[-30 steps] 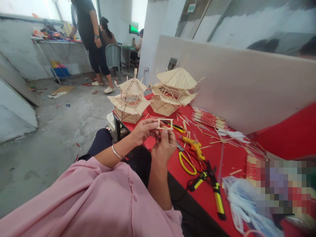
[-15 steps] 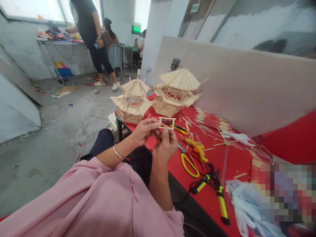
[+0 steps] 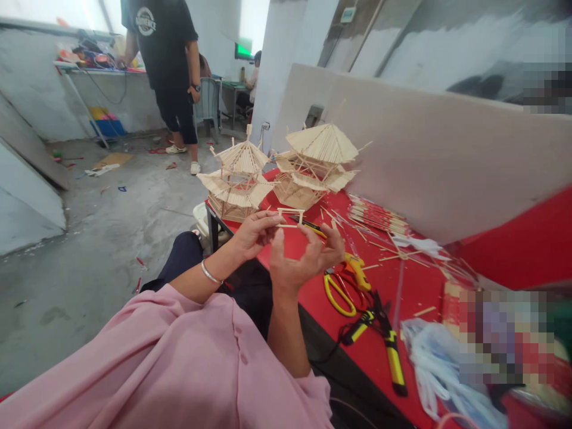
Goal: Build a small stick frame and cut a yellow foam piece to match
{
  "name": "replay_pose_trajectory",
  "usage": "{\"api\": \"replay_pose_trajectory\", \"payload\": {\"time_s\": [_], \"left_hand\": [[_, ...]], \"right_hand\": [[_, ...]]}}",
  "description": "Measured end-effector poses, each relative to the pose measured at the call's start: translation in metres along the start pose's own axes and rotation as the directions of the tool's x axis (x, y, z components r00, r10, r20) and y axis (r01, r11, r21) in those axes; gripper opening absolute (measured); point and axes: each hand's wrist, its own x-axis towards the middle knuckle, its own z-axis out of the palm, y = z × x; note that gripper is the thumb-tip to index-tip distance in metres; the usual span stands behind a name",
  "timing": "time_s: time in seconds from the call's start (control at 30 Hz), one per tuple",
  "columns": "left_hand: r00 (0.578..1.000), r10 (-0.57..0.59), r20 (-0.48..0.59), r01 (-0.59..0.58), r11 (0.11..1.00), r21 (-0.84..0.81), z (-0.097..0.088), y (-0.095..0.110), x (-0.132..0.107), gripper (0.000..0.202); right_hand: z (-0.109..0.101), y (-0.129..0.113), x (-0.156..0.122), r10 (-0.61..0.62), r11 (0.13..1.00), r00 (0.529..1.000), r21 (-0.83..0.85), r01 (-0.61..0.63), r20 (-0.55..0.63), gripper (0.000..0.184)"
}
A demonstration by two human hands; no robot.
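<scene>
A small rectangular frame of wooden sticks (image 3: 292, 211) is pinched at its left end by my left hand (image 3: 251, 234), which wears a silver bangle. Close by on the right, my right hand (image 3: 295, 265) has its fingers spread and curved, and nothing shows in its grip. Whether a fingertip still touches the frame's lower right corner, I cannot tell. Just beyond my hands stand two stick-built pagoda models, a smaller one (image 3: 241, 189) and a larger one (image 3: 322, 146). Black-and-yellow pliers (image 3: 316, 228) lie partly hidden behind the frame.
On the red table (image 3: 330, 333) lie a yellow glue gun (image 3: 356, 267), yellow-handled scissors (image 3: 333, 304), black-and-yellow cutters (image 3: 393, 357), stick bundles (image 3: 378, 214), loose sticks and a plastic bag (image 3: 435, 363). A person in dark clothes (image 3: 167, 53) stands across the room.
My right hand has come off the frame's right side and spread its fingers. My left hand keeps hold of the frame. The standing person has turned and shifted.
</scene>
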Motion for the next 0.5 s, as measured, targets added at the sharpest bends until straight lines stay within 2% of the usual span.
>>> {"api": "replay_pose_trajectory", "payload": {"time_s": [0.1, 0.3, 0.5], "left_hand": [[1.0, -0.018, 0.009, 0.019, 0.999, -0.034, -0.001, -0.001, 0.001, 0.034], [0.998, -0.052, 0.037, 0.056, 0.992, -0.112, -0.006, -0.001, 0.003, 0.02], [0.995, -0.081, 0.059, 0.093, 0.966, -0.242, -0.015, -0.004, 0.01, 0.011]], "right_hand": [[0.005, -0.004, 0.004, -0.12, 0.985, 0.993, -0.119, 0.121, 0.015, 0.033], [0.016, -0.005, 0.006, -0.135, 0.959, 0.991, -0.254, 0.127, -0.014, 0.034], [0.021, 0.0, 0.009, -0.174, 0.937, 0.985, -0.308, 0.163, -0.009, 0.032]]}}
